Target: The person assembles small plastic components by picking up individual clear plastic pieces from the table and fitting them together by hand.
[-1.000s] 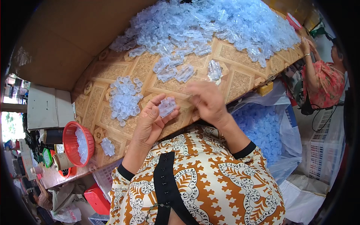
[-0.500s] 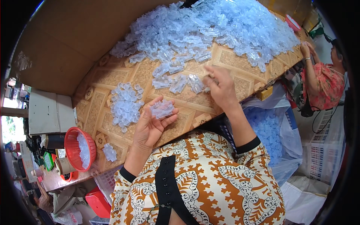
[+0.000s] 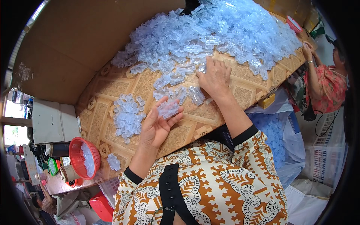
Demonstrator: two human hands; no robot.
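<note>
My left hand (image 3: pixel 153 129) is palm up above the table's near part. Clear plastic pieces (image 3: pixel 168 109) rest across its half-curled fingers; I cannot tell how many. Farther off, my right hand (image 3: pixel 216 77) reaches to the front edge of a large heap of clear plastic pieces (image 3: pixel 187 32). Its fingers bend down around one clear plastic piece (image 3: pixel 202 68), which shows between thumb and forefinger. Several loose pieces (image 3: pixel 195 94) lie between the two hands. Left of my left hand is a cluster of small round clear caps (image 3: pixel 128 116).
A red basket (image 3: pixel 76 152) with clear parts stands at the left edge, near a small stack of pieces (image 3: pixel 113 162). Cardboard (image 3: pixel 93 33) walls the table's far left. Below the right edge hangs a lined bag of bluish parts (image 3: pixel 273 138). Another person (image 3: pixel 326 82) sits far right.
My right hand has moved away from me, from beside the loose pieces to the heap's edge, and its fingers have bent down. My left hand still holds its pieces, slightly farther right.
</note>
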